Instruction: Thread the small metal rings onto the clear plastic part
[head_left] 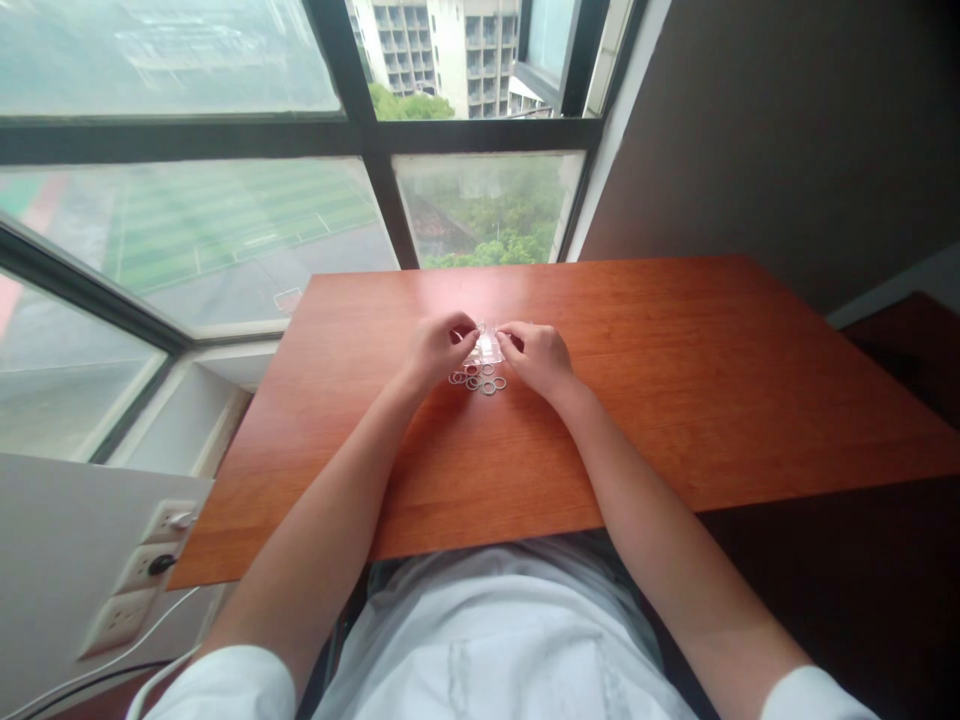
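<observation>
A small clear plastic box (487, 348) lies on the table between my two hands. My left hand (439, 348) is closed at the box's left side, thumb and forefinger pressed together over it. Whatever those fingertips pinch is too small to make out. On the other side, my right hand (541, 355) grips the right edge of the box between thumb and fingers. Several thin, silvery metal rings (488, 387) lie loose just in front of the box, some overlapping. Part of the box is hidden by my left fingers.
The brown wooden table (720, 380) reaches far to the right. Behind it stands a dark-framed window (480, 137), with a grey wall (750, 150) at the right. Wall sockets (142, 567) with plugs and cables are low at the left, beside the table edge.
</observation>
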